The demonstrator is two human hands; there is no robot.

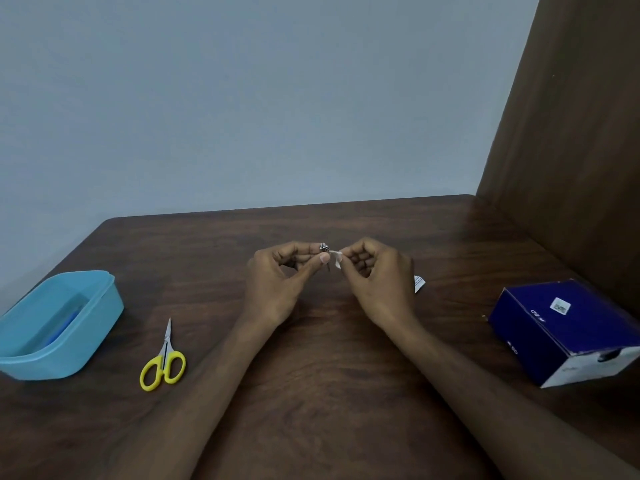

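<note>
Both hands are raised a little above the middle of the dark wooden table (311, 375). My left hand (277, 282) pinches a small silvery metal object (323, 248) between thumb and forefinger. My right hand (377, 275) pinches a small white pad or strip (335, 259) right beside that metal object, and the two things touch or nearly touch. What the metal piece is stays too small to tell.
A light blue plastic tub (59, 327) with something blue inside stands at the left edge. Yellow-handled small scissors (163, 362) lie shut beside it. A dark blue cardboard box (571, 330) sits at the right. A small white torn wrapper (419, 283) lies behind my right hand. A brown panel (571, 133) rises at the right.
</note>
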